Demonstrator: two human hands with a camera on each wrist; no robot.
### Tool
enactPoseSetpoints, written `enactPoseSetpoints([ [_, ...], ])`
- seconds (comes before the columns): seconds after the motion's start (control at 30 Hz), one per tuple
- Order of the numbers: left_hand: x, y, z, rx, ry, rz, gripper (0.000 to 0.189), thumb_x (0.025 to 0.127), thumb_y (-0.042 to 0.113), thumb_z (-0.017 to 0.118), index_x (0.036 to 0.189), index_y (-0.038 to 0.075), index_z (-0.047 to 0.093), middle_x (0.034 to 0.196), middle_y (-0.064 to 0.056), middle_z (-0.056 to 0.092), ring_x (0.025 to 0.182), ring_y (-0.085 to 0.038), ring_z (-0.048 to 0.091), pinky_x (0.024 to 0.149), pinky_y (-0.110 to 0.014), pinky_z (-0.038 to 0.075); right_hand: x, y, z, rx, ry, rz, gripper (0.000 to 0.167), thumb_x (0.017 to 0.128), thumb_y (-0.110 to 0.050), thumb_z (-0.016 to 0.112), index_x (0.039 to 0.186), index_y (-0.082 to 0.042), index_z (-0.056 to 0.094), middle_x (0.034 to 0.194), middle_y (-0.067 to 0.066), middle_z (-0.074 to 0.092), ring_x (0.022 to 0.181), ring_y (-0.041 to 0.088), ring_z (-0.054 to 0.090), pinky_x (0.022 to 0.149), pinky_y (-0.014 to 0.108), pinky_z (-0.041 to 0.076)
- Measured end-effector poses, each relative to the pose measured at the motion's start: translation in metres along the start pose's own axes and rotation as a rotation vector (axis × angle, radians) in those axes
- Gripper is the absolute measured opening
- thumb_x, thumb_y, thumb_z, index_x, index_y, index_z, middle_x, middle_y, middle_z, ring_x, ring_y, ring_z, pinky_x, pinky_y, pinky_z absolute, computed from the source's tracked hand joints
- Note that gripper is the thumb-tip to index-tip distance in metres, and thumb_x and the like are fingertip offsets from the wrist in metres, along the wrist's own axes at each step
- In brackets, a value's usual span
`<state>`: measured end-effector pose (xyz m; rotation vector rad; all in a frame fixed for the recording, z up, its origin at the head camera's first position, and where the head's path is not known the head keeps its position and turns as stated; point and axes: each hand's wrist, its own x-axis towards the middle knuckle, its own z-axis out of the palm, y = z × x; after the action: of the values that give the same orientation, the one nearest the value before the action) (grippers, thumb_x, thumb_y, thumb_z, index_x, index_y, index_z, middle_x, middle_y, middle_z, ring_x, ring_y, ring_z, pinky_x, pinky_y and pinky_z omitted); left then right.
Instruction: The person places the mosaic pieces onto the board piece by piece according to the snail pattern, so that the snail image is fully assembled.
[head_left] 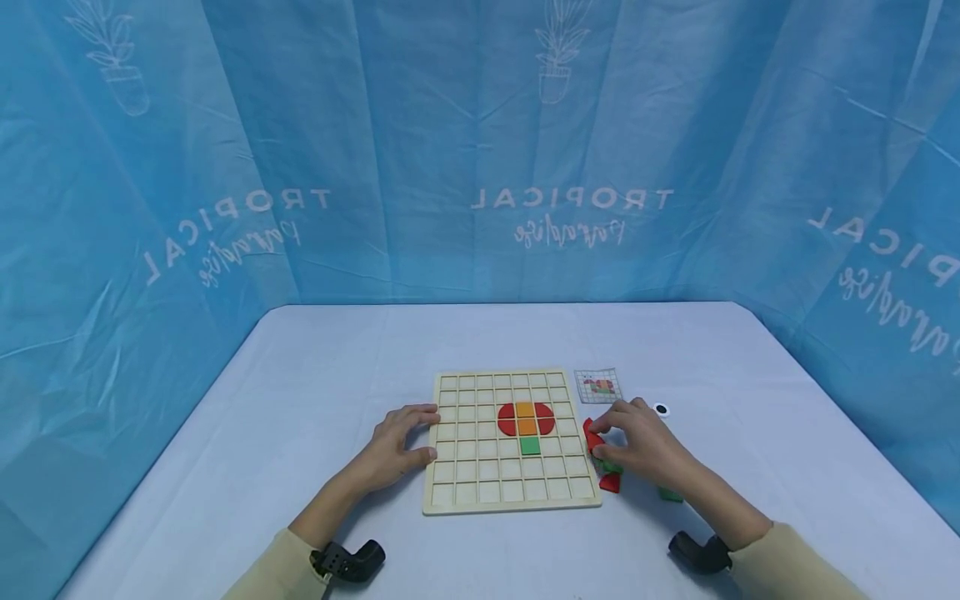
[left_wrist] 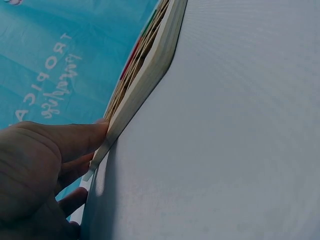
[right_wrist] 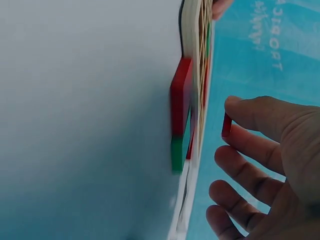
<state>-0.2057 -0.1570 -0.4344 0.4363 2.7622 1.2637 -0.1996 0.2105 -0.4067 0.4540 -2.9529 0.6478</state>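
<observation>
A pale wooden grid board [head_left: 442, 506] lies on the table. Two orange squares [head_left: 527, 427] sit in its cells, with red rounded pieces [head_left: 507, 419] on both sides and a green square [head_left: 529, 446] below. My left hand [head_left: 393, 442] rests against the board's left edge, thumb and fingers extended; its thumb [left_wrist: 87, 137] touches the rim in the left wrist view. Beyond the right edge, my right hand [head_left: 641, 437] pinches a small red piece [right_wrist: 227, 126] between thumb and index finger, raised off the table. Loose red [head_left: 611, 482] and green pieces [right_wrist: 177, 154] lie below it.
A small pattern card [head_left: 597, 386] lies beyond the board's upper right corner. A white disc with a black centre [head_left: 661, 409] is behind my right hand, and another green piece [head_left: 670, 494] lies under that forearm. Blue curtains [head_left: 450, 150] surround the white table [head_left: 337, 350].
</observation>
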Motion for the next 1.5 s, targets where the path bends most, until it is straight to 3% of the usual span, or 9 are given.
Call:
enactPoseSetpoints([
  [0.37, 0.000, -0.001, 0.001, -0.005, -0.011, 0.016, 0.048, 0.082, 0.019, 0.071, 0.126, 0.009, 0.056, 0.145, -0.005, 0.044, 0.139, -0.032, 0.027, 0.113, -0.059, 0.013, 0.018, -0.031, 0.021, 0.018, -0.028, -0.055, 0.023, 0.073, -0.024, 0.079, 0.095, -0.022, 0.073, 0.103, -0.004, 0.065, 0.109, 0.022, 0.049, 0.092, 0.045, 0.045],
  [0.63, 0.000, -0.001, 0.001, -0.003, -0.005, 0.017, 0.048, 0.081, 0.018, 0.072, 0.125, 0.008, 0.056, 0.144, -0.005, 0.044, 0.139, -0.032, 0.027, 0.112, -0.059, 0.015, 0.026, -0.038, 0.029, -0.012, -0.048, -0.091, 0.022, 0.072, -0.026, 0.080, 0.093, -0.024, 0.074, 0.098, -0.007, 0.063, 0.093, 0.013, 0.044, 0.076, 0.031, 0.039],
  [0.97, 0.000, 0.000, -0.001, -0.007, -0.007, 0.024, 0.048, 0.081, 0.017, 0.071, 0.126, 0.007, 0.056, 0.144, -0.006, 0.045, 0.138, -0.033, 0.028, 0.112, -0.058, 0.014, 0.028, -0.039, 0.033, -0.047, -0.044, -0.119, 0.022, 0.070, -0.024, 0.081, 0.090, -0.023, 0.073, 0.094, -0.008, 0.063, 0.085, 0.011, 0.041, 0.073, 0.028, 0.036],
  [1.5, -0.001, 0.001, -0.001, -0.009, -0.008, 0.018, 0.047, 0.082, 0.015, 0.071, 0.126, 0.007, 0.056, 0.144, -0.006, 0.044, 0.140, -0.033, 0.026, 0.113, -0.058, 0.013, 0.029, -0.038, 0.033, -0.041, -0.049, -0.120, 0.021, 0.070, -0.024, 0.081, 0.090, -0.024, 0.073, 0.095, -0.008, 0.063, 0.088, 0.011, 0.043, 0.076, 0.030, 0.037],
])
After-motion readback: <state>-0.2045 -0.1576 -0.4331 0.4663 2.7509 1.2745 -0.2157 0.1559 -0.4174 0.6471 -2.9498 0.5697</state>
